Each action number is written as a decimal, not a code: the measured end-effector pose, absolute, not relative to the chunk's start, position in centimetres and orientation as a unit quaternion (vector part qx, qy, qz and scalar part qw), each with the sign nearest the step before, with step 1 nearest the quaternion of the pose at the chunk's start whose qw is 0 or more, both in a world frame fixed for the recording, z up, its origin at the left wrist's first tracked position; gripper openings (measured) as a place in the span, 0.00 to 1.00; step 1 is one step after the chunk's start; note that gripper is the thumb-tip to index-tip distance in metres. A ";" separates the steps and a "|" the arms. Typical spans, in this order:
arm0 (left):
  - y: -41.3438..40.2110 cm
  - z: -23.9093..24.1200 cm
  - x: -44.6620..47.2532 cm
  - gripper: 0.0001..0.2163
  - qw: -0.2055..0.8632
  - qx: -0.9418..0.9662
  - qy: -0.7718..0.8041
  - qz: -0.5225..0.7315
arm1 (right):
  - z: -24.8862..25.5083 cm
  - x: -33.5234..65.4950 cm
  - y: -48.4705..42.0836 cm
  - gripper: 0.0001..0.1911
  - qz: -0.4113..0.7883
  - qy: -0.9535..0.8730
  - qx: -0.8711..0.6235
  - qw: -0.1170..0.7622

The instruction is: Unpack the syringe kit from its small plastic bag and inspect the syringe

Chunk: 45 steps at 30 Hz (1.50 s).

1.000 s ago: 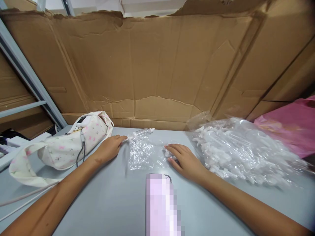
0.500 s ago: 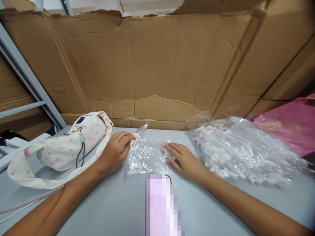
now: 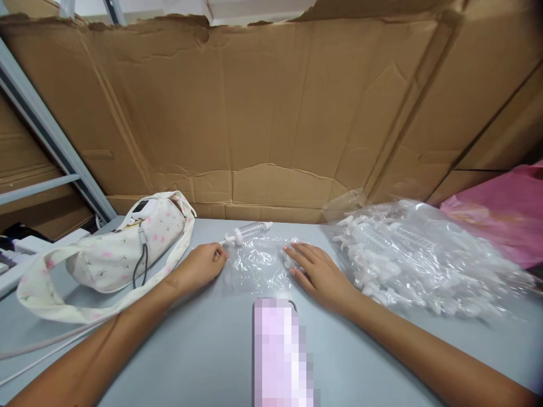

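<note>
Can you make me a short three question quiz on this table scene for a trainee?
1. True or false: the right hand rests flat on the small clear bag.
2. Which lies at the left hand's fingertips? A) syringe B) pink bag C) cardboard
3. Fill in: the big clear bag of white parts lies to the ____ of the right hand.

Key: 1 true; 2 A; 3 right.
</note>
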<state>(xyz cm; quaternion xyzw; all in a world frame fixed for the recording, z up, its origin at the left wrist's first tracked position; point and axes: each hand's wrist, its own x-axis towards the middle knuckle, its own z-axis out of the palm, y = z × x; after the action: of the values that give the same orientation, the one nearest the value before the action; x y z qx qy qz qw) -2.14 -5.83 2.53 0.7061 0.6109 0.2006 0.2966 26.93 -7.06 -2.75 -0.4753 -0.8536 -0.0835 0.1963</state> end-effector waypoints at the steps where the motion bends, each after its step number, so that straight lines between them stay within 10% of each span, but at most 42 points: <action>1: -5.7 2.5 -2.1 0.12 0.325 0.704 0.599 0.199 | -2.8 27.0 -7.0 0.23 -0.078 -0.854 -0.476 0.195; 10: -7.1 3.1 -0.3 0.25 0.687 0.450 0.441 0.361 | -2.4 26.9 -7.1 0.24 0.062 -0.834 -0.474 0.275; 17: -6.5 2.0 -0.6 0.31 0.671 0.423 0.449 0.412 | 0.0 26.9 -6.8 0.28 0.398 -0.528 -0.517 0.543; 27: -5.9 1.4 -0.7 0.33 0.659 0.423 0.401 0.475 | 0.6 27.0 -6.4 0.03 0.595 -0.366 -0.491 0.521; 45: -6.1 0.7 0.3 0.20 0.726 0.304 0.366 0.496 | 2.6 26.8 -8.7 0.45 0.644 -0.550 -0.313 0.430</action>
<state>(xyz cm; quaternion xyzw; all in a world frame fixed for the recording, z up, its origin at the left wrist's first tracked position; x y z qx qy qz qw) 0.34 -6.12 0.71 0.3036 0.3665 0.4958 0.7264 26.78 -8.70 2.65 -0.3135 -0.5501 0.6438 0.4298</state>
